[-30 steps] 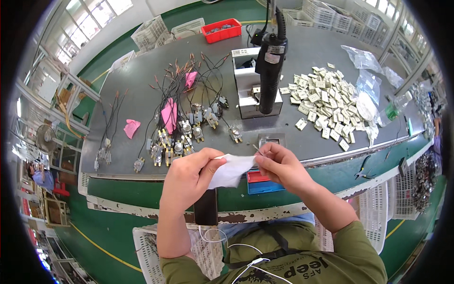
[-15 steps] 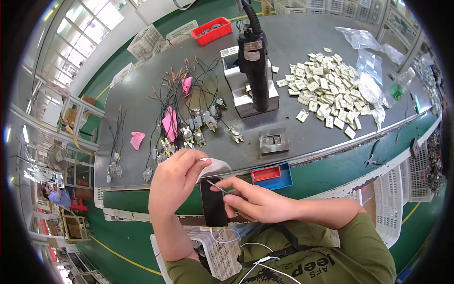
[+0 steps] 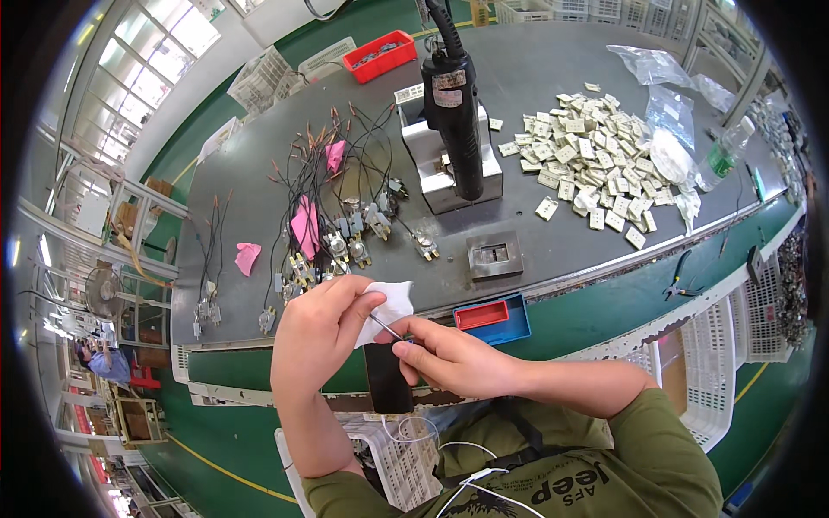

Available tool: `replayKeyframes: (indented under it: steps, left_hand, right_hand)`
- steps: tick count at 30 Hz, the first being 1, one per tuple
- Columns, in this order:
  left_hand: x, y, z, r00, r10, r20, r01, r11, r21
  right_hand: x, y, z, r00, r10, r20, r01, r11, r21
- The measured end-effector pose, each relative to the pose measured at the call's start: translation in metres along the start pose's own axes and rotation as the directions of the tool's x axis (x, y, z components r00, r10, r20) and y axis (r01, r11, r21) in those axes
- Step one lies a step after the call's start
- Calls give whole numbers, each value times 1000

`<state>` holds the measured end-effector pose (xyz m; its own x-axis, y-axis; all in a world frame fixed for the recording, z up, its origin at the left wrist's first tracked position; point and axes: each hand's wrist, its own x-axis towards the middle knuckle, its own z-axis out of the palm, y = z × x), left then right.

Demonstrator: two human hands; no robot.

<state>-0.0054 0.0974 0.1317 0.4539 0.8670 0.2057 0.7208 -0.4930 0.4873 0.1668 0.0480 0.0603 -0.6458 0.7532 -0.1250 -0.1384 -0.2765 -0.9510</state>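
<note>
Above the bench's near edge, my left hand (image 3: 313,335) pinches a crumpled white piece of paper or cloth (image 3: 394,302) between thumb and fingers. My right hand (image 3: 449,356) grips a slim metal rod (image 3: 383,326), whose tip points up-left against the white piece. The rod's far end is hidden in my fingers, so its exact kind does not show. Directly beneath both hands is a dark phone (image 3: 389,384), partly covered by my right fingers, with a white cable (image 3: 414,429) near its lower end.
A black power tool (image 3: 458,121) hangs over a metal fixture (image 3: 432,164). Black-wired parts (image 3: 354,229) lie left, a pile of cream blocks (image 3: 596,151) right. Close by are a steel block (image 3: 495,256) and a blue tray (image 3: 515,321) with a red box (image 3: 482,316).
The white piece has been lifted and folded upright. My right hand has shifted slightly up, bringing the rod from over the phone to the white piece.
</note>
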Motion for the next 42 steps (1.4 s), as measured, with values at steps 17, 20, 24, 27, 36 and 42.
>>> replayKeyframes:
  steps: [17, 20, 24, 27, 36, 42]
  left_hand:
    - [-25, 23, 22, 980, 191, -53, -160, 920, 357]
    - [-38, 40, 27, 992, 127, -18, -112, 925, 362]
    - [-51, 39, 14, 979, 150, -138, -135, 984, 113]
    - [-39, 17, 16, 959, 104, -264, -140, 982, -123]
    - [-29, -1, 50, 975, -27, -222, -72, 902, -426]
    - [-41, -10, 61, 975, -28, -219, -74, 892, -445]
  right_hand:
    - [7, 26, 7, 949, -190, -253, 180, 982, -62]
    - [7, 39, 1, 863, -411, -293, 357, 907, -221]
    - [2, 31, -1, 850, -455, -265, 354, 866, -352]
    - [1, 34, 1, 865, -437, -248, 355, 881, -314]
    - [-9, 30, -2, 918, -302, -257, 191, 904, -381]
    - [-15, 34, -44, 673, -713, -196, 465, 614, -637]
